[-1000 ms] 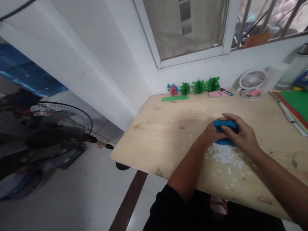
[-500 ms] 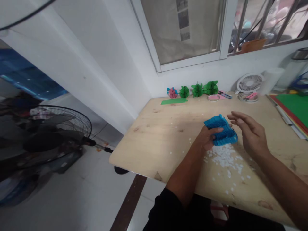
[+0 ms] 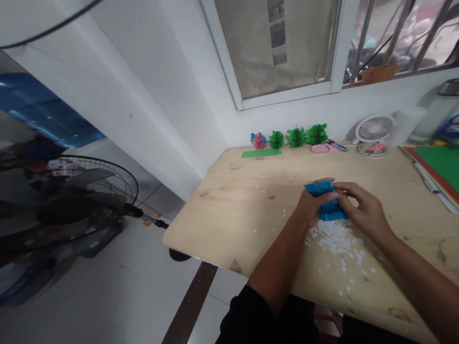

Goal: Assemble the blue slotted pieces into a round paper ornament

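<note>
A blue pleated paper piece is held just above the wooden table. My left hand grips it from the left, fingers curled round it. My right hand closes on its right side, fingertips pinching the top edge. Directly below lies a heap of small white paper scraps.
Green paper balls and a pink-blue one line the wall, with a green strip, tape rolls, a small white fan and coloured sheets at right. A standing fan is on the floor left.
My right hand, open and off the blue paper half a second ago, has come back and closed on it. Left hand kept hold throughout.
</note>
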